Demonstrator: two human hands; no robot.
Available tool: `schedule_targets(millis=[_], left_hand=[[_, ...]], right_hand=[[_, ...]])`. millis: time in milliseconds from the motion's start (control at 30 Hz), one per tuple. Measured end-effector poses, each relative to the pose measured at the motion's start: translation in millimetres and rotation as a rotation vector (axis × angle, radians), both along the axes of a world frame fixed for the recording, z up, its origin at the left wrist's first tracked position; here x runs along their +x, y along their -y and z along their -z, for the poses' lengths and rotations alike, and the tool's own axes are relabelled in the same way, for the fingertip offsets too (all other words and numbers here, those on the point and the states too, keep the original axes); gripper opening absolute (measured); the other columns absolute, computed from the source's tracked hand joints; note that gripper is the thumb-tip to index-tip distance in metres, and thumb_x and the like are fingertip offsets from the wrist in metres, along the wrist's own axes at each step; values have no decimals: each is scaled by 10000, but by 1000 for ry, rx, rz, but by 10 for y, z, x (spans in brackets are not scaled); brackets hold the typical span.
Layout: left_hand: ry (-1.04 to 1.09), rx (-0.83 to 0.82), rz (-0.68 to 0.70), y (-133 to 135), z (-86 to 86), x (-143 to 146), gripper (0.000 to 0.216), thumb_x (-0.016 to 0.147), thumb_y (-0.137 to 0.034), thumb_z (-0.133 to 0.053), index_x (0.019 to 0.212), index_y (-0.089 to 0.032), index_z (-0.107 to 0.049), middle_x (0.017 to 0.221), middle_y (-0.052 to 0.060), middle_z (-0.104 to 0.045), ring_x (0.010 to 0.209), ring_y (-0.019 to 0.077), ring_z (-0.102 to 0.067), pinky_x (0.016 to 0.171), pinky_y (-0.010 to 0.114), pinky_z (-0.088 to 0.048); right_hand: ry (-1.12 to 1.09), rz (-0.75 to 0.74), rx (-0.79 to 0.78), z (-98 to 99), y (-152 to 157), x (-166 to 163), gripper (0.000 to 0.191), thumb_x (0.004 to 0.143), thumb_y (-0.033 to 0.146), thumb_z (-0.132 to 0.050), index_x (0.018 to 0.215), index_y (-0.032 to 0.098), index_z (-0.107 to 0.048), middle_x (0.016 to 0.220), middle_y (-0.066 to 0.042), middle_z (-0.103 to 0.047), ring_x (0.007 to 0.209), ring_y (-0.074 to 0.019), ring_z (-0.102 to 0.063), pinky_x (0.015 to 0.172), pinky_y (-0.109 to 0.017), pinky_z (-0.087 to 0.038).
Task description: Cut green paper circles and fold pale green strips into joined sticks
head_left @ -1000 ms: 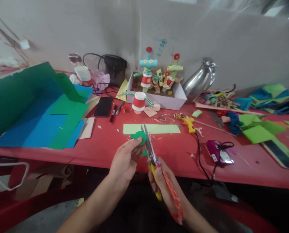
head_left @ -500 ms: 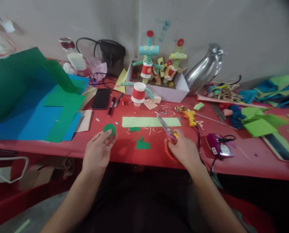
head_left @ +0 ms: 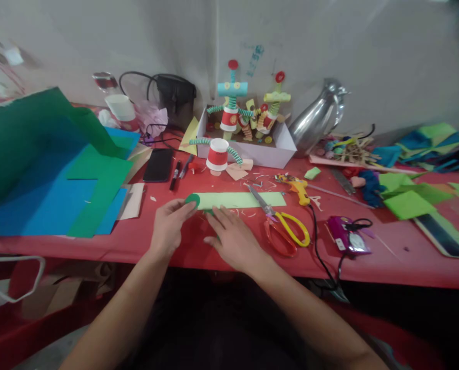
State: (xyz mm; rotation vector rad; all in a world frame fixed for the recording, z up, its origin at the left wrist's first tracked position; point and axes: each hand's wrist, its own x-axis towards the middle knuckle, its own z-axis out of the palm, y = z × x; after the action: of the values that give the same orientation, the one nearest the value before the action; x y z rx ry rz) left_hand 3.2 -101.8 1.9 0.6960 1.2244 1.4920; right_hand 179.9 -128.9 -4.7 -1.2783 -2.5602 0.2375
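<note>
Between the fingertips of my left hand (head_left: 170,223) is a dark green paper circle (head_left: 193,200), held at the left end of a pale green paper strip (head_left: 239,200) on the red table. My right hand (head_left: 235,239) is open, palm down, its fingers spread over the table just below the strip. It covers most of the green paper scraps there. To its right lie scissors (head_left: 261,199) with one yellow and one red handle, blades resting across the strip. Beyond the strip stands a red and white paper cup (head_left: 217,155) with spiral green paper arms.
A white box (head_left: 248,154) holds paper-cup figures. A yellow glue gun (head_left: 299,190) and a purple device (head_left: 347,236) with a cord are to the right, a steel jug (head_left: 316,118) behind. Blue card (head_left: 33,190), a phone (head_left: 158,165) and pens (head_left: 174,176) are on the left.
My right hand has let go of the scissors, which now lie on the table, and moved left with its fingers spread. My left hand has moved right with the green circle.
</note>
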Motion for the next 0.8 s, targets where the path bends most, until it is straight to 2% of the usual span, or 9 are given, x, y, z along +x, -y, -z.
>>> schedule_targets(millis=[133, 300, 400, 567, 667, 800], left_hand=[[-46, -35, 97, -323, 49, -39, 291, 496, -233, -919, 625, -129, -680, 653, 36, -674, 673, 151, -668, 693, 256, -550], [-37, 33, 67, -550, 78, 18, 274, 513, -214, -899, 594, -155, -644, 582, -14, -612, 571, 97, -583, 568, 203, -468], [4, 112, 20, -580, 83, -2, 249, 571, -268, -873, 660, -169, -663, 642, -23, -636, 625, 89, -602, 646, 203, -489], [60, 124, 30, -566, 83, -122, 299, 514, -271, -889, 652, -162, -647, 686, -13, -660, 708, 120, -658, 779, 267, -543], [73, 95, 92, -552, 83, -137, 325, 490, -264, -902, 631, -151, -632, 679, 4, -662, 740, 158, -681, 806, 327, -565], [54, 90, 109, -549, 96, -101, 316, 506, -244, -905, 645, -154, -635, 664, -4, -656, 717, 145, -675, 772, 298, -562]], right_hand=[[-24, -62, -32, 168, 144, 86, 572, 1020, 462, -409, 1469, 110, -451, 1539, -155, -427, 1457, -306, -338, 1196, -505, -327], [-124, -94, -64, 132, 284, 343, 477, 1028, 383, -423, 1451, 170, -480, 1508, -141, -475, 1430, -264, -394, 1153, -493, -408], [-100, -57, -42, 100, 121, 245, 514, 1011, 411, -459, 1449, 143, -480, 1525, -177, -438, 1441, -300, -368, 1154, -510, -394], [-21, -79, 10, 163, -171, 3, 561, 1015, 426, -446, 1474, 104, -441, 1529, -179, -435, 1459, -321, -327, 1176, -522, -347], [-35, -133, 38, 236, -103, 80, 518, 1025, 400, -428, 1453, 113, -474, 1504, -158, -476, 1454, -283, -346, 1193, -493, -337], [-75, -144, 13, 256, 86, 298, 479, 1016, 392, -458, 1425, 148, -516, 1451, -138, -541, 1409, -265, -417, 1164, -477, -390]])
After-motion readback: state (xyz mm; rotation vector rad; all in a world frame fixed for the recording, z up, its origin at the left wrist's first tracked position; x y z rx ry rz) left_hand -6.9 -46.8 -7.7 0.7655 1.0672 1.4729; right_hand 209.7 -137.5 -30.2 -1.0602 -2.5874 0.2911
